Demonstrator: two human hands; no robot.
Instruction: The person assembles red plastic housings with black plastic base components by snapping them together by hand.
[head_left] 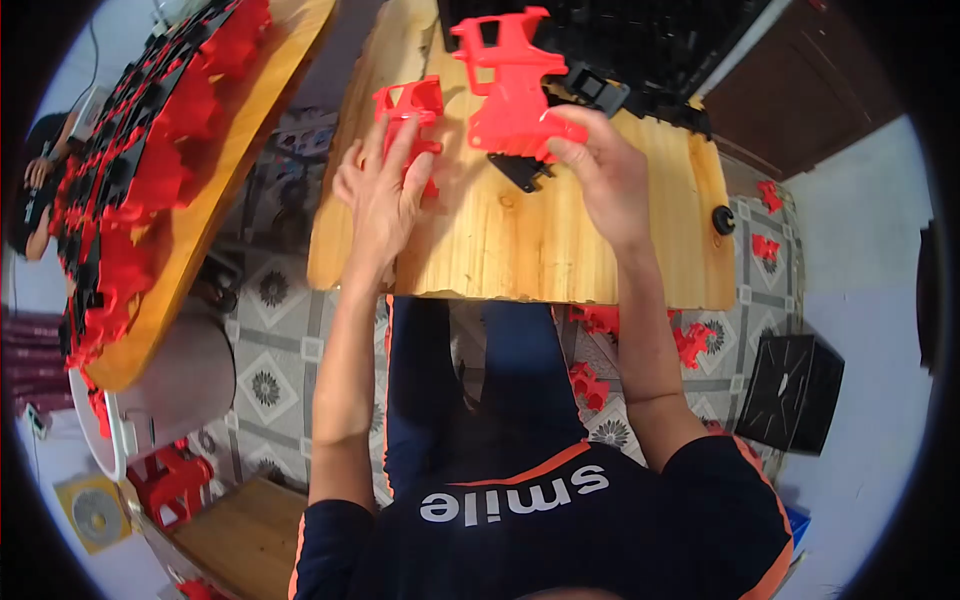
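The right hand [612, 185] had its fingers closed on a red piece [510, 115], pinching its right corner — from where I stood, most of it stuck out left of them, above the desk [470, 265]. The left hand [380, 200] had spread fingers over a second red piece [415, 98], partly beneath and partly beyond them; whether they gripped it, I couldn't tell. Left of the right fingers lay a black piece [518, 174]; well to their right, a black ring [723, 220].
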